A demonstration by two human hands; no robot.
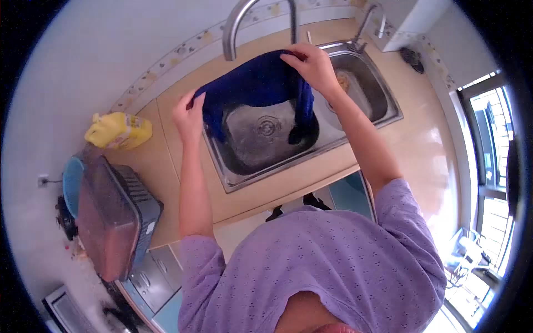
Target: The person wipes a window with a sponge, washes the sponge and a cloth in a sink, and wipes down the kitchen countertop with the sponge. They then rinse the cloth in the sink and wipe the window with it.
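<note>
A dark blue cloth (250, 80) is stretched between my two hands over the left basin of a steel sink (266, 165). My left hand (190, 115) pinches its left corner near the basin's left edge. At the upper right, my right hand (312, 65) grips the other end between thumb and fingers. Part of the cloth hangs down into the basin on both sides. Wet metal and a round drain (268, 127) show below it. A curved steel faucet (232, 33) arches behind the cloth.
A yellow jug (121, 131) stands on the counter at left. Nearer is a grey dish rack with a translucent lid (108, 216), beside a blue basin (72, 186). The right basin (375, 91) holds something brownish, with a second faucet (381, 23) behind. A dark object (411, 59) lies at back right.
</note>
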